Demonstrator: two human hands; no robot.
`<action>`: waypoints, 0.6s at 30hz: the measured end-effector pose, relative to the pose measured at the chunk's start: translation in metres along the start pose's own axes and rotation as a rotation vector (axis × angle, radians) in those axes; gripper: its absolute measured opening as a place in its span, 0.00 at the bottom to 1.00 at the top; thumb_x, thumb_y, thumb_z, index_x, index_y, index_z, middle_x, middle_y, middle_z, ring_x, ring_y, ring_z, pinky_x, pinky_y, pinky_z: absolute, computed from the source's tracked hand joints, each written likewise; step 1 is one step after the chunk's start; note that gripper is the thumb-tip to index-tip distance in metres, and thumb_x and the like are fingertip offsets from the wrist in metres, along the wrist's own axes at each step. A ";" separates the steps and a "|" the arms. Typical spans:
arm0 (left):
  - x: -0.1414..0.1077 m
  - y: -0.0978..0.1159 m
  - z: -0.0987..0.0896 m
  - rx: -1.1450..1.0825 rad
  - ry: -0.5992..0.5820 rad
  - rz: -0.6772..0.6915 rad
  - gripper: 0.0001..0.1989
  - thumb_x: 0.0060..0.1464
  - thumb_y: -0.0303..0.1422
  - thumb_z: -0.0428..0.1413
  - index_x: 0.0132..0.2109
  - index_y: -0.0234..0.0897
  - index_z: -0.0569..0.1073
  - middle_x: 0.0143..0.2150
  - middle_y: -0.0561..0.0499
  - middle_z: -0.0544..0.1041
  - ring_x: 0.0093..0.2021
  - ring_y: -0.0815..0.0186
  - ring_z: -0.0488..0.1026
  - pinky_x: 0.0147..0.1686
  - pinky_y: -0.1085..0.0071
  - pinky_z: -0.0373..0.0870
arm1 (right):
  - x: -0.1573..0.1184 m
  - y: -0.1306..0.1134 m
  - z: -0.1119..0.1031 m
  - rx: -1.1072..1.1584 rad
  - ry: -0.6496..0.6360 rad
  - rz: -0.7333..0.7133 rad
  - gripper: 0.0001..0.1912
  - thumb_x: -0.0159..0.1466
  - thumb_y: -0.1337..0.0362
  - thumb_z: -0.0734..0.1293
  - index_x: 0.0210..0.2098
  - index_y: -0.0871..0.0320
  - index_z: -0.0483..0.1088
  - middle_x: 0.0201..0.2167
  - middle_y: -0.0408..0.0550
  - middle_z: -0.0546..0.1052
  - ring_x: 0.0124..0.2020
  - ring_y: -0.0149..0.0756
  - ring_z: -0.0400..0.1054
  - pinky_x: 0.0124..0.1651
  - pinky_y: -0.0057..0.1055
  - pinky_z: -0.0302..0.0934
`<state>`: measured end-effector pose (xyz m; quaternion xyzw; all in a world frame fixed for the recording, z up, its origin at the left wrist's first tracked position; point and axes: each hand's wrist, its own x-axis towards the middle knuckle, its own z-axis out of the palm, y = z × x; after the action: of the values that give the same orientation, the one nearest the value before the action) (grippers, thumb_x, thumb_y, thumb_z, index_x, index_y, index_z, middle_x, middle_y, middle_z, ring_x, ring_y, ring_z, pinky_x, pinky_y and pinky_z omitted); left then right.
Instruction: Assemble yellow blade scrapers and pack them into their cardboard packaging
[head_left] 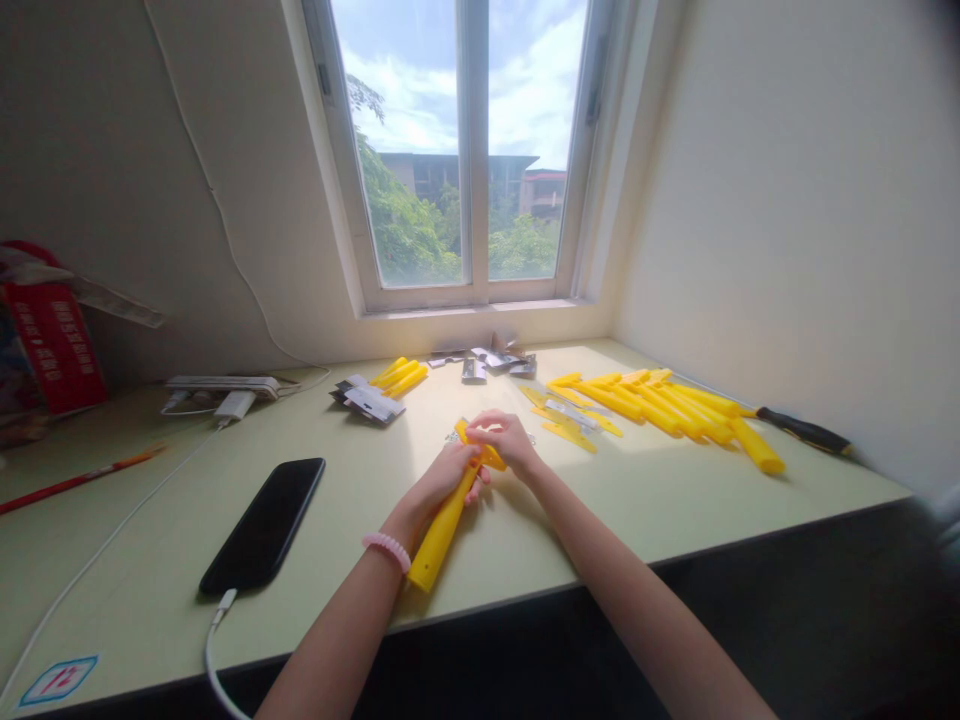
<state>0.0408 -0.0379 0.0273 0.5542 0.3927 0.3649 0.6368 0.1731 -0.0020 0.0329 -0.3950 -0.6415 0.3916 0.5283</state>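
Observation:
A yellow plastic handle slants over the table near its front edge, its round hollow-looking grip pointing toward me. My left hand, with a pink coiled band on the wrist, wraps around the upper part of it. At the far end, where a flat yellow head juts sideways, my right hand is closed with its fingertips pinched together. What those fingertips hold is too small to make out. Tiny metallic bits lie on the table just behind the hands.
Several yellow handles lie in a row at right, beside flat yellow pieces and a black-handled screwdriver. Grey packets and more handles lie behind. At left are a charging phone and a power strip.

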 end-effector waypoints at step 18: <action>0.004 -0.007 -0.006 0.004 0.010 -0.008 0.12 0.52 0.35 0.43 0.29 0.31 0.65 0.19 0.48 0.70 0.10 0.73 0.60 0.11 0.76 0.52 | -0.006 -0.001 0.005 -0.252 0.033 -0.211 0.04 0.51 0.64 0.67 0.24 0.59 0.73 0.26 0.45 0.73 0.27 0.30 0.64 0.30 0.26 0.60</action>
<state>0.0374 -0.0331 0.0198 0.5521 0.3991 0.3642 0.6351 0.1689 -0.0081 0.0310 -0.3950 -0.7146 0.2437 0.5234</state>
